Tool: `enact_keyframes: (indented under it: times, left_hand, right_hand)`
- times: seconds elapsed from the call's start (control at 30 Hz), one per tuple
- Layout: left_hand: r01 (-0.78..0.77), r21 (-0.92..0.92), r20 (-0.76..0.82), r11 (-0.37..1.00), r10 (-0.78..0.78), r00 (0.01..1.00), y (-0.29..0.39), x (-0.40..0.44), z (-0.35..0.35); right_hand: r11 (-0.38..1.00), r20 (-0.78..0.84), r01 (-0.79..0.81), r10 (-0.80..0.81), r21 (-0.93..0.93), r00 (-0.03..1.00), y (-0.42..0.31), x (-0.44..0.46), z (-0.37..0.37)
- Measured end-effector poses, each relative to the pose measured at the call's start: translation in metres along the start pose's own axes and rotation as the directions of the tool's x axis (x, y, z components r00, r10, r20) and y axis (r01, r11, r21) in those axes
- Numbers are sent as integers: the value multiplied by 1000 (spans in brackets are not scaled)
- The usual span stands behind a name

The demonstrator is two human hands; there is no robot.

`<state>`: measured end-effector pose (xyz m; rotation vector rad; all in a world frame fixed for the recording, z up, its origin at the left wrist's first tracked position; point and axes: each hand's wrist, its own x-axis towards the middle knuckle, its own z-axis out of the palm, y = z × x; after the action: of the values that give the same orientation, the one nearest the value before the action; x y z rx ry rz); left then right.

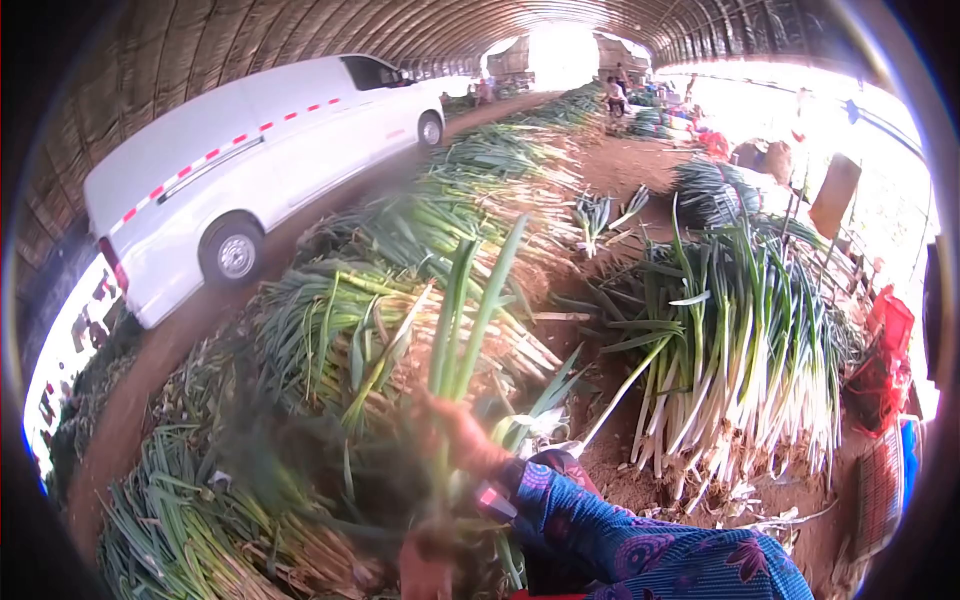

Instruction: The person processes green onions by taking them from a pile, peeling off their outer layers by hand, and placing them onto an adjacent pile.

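My right hand (462, 436), coming out of a blue patterned sleeve, is closed round a green onion (462, 330) that stands upright with its leaves pointing up. Lower in the view, near the bottom edge, is my left hand (425, 565), by the lower end of that stalk. Motion and a smear on the lens blur its fingers, so I cannot tell its grip. Just left of the hands lies a long heap of green onions (330, 340). To the right, a big pile of green onions (745, 350) shows white stems and roots toward me.
A white van (250, 165) stands along the left side on a dirt track. Beyond the right-hand pile lie red net bags (885, 350) and a checked bag (880, 490). Farther down the arched tunnel, people (615, 95) are among more onions.
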<state>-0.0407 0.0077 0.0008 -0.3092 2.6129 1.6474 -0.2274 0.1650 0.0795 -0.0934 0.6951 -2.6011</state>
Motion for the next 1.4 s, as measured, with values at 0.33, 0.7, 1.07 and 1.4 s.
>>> enact_keyframes:
  times: [0.33,0.7,1.07,1.4]
  left_hand:
    - [-137,116,-50,984,143,988,-45,10,24]
    - [-175,292,-175,940,232,957,-2,-5,41]
    - [-336,324,-179,884,406,896,3,-6,30]
    - [-512,538,-107,670,656,747,-22,-11,23]
  right_hand:
    - [998,-36,6,-9,-62,999,1,-9,-4]
    - [999,-248,6,-18,-50,969,-7,-11,-14]
    - [992,-352,80,-108,-92,930,2,3,-44]
    - [933,-405,262,-344,-245,847,16,5,-66]
